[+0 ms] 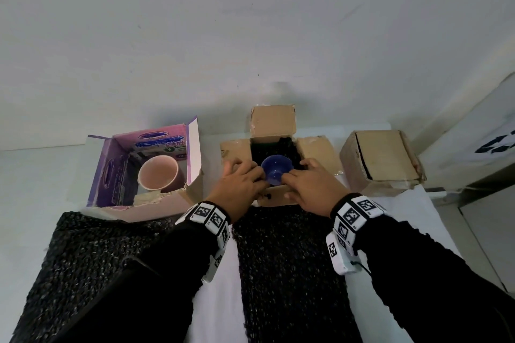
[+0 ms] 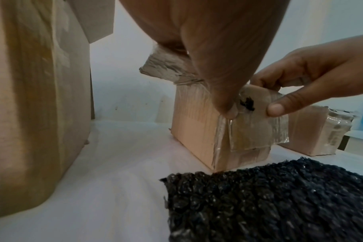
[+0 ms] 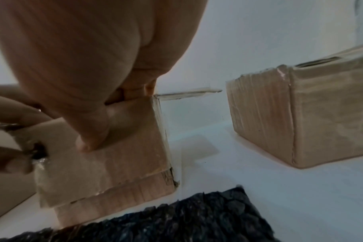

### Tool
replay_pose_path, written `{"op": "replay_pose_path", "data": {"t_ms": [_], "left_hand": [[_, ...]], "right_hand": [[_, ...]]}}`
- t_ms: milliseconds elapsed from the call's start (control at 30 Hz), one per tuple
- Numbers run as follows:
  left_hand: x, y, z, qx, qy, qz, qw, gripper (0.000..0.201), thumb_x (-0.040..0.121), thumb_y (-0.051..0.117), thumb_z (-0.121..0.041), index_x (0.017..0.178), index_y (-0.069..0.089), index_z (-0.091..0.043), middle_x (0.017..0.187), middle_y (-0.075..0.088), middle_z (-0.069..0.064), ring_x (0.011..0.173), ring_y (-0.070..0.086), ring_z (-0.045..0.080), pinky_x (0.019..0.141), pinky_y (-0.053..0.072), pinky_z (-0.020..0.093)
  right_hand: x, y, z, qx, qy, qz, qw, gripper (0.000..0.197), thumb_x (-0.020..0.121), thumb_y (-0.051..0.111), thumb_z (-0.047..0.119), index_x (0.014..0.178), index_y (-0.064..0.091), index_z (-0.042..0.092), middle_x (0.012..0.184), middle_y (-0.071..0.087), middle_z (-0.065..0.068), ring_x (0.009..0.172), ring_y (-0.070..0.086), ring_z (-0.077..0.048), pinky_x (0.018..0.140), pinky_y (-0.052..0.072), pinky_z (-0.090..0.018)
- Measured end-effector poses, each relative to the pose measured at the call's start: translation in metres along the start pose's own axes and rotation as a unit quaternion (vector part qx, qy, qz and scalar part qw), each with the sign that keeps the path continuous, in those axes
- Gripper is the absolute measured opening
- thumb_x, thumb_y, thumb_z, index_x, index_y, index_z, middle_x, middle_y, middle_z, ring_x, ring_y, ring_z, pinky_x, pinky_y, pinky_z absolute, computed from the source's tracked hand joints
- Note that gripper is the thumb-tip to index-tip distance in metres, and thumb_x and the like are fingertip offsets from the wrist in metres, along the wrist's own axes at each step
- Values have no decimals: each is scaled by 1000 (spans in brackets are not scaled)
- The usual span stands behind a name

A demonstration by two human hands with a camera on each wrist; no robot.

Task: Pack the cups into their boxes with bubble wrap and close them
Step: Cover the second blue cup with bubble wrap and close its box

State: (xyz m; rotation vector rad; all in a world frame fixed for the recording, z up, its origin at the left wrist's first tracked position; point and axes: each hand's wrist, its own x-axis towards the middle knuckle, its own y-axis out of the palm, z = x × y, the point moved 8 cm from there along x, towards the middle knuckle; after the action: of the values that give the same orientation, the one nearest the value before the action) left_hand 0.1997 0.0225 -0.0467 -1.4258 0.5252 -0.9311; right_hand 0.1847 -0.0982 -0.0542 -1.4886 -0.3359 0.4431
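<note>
My left hand [image 1: 242,179] and right hand [image 1: 311,186] both grip the near flap [image 2: 257,121] of the open middle box [image 1: 317,152], fingers [image 2: 277,109] curled over its edge with thumbs pinching the taped front. The blue cup [image 1: 276,168] sits inside on black bubble wrap [image 1: 288,147]. The pink cup [image 1: 157,172] stands in the purple box [image 1: 145,164] to the left; a closed box [image 1: 381,160] sits right. More bubble wrap sheets [image 1: 289,267] lie on the white worktop [image 1: 214,295].

White bench [image 1: 214,281]: purple box [image 1: 145,172] far left, open brown box [image 1: 276,156] centre, closed brown box [image 1: 381,161] right; two black bubble wrap sheets [image 1: 292,273] near.
</note>
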Motion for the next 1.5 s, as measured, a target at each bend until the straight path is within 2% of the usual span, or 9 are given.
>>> {"op": "replay_pose_path", "data": {"t_ms": [233, 400, 567, 833, 1100, 1200, 1333, 1400, 1500], "left_hand": [[4, -6, 6, -7, -25, 38, 999, 23, 66, 83, -31, 84, 71, -38, 91, 67, -20, 109, 57, 16, 103, 18, 51], [7, -9, 4, 60, -30, 73, 995, 22, 63, 84, -31, 81, 71, -34, 86, 66, -18, 124, 50, 26, 107, 13, 56], [1, -5, 8, 83, -50, 79, 992, 32, 65, 80, -28, 94, 67, -30, 99, 64, -7, 123, 44, 33, 105, 15, 59], [4, -3, 4, 85, -52, 92, 991, 28, 68, 75, -18, 91, 61, -22, 90, 66, -3, 112, 52, 30, 105, 18, 57], [-12, -22, -27, -34, -52, -7, 998, 34, 77, 68, -25, 110, 59, -21, 111, 60, -1, 99, 54, 24, 83, 43, 37], [-28, -31, -55, -61, -17, -31, 997, 25, 84, 57, -35, 103, 62, -19, 105, 60, 0, 93, 54, 23, 77, 44, 36], [-56, 6, -86, -102, -4, 188, 977, 36, 89, 45, -56, 100, 62, -26, 95, 64, -6, 93, 58, 17, 81, 41, 34], [-76, 27, -91, -128, -33, 292, 947, 45, 89, 45, -64, 112, 59, -28, 105, 63, -5, 100, 57, 17, 85, 42, 34], [-90, 34, -92, -172, -67, 314, 931, 49, 88, 50, -62, 120, 56, -26, 114, 58, -2, 105, 56, 20, 87, 47, 34]], "right_hand": [[-6, -35, -15, -61, 56, -109, 991, 47, 88, 38, 65, 88, 57, 22, 90, 61, 3, 91, 55, -21, 94, 37, -46], [-5, -21, -28, -69, 102, -58, 991, 70, 87, 13, 76, 88, 59, 24, 106, 60, -1, 118, 46, -22, 105, 22, -54], [-5, -12, -29, -87, 98, -46, 990, 86, 87, 6, 78, 92, 72, 23, 97, 60, 5, 111, 43, -23, 102, 25, -53], [-6, -12, -28, -98, 119, -53, 987, 78, 86, 8, 77, 91, 65, 24, 94, 64, 6, 110, 46, -23, 99, 27, -50], [-53, -30, 5, 62, 75, -230, 968, 27, 95, 50, 40, 85, 60, 17, 89, 58, 0, 85, 50, -20, 70, 42, -33], [-81, -11, 25, 100, 63, -205, 972, 26, 91, 54, 41, 81, 59, 18, 85, 58, 2, 80, 51, -18, 67, 44, -35], [-123, 57, 26, 75, 211, 41, 974, 61, 66, 43, 87, 91, 50, 31, 94, 52, 9, 93, 48, -16, 77, 36, -36], [-139, 76, 30, 58, 241, 92, 965, 60, 66, 49, 83, 102, 48, 34, 106, 49, 9, 103, 45, -17, 82, 30, -38], [-143, 71, 39, 83, 244, 31, 966, 29, 82, 61, 55, 104, 57, 37, 110, 54, 10, 110, 46, -19, 87, 26, -38]]}}
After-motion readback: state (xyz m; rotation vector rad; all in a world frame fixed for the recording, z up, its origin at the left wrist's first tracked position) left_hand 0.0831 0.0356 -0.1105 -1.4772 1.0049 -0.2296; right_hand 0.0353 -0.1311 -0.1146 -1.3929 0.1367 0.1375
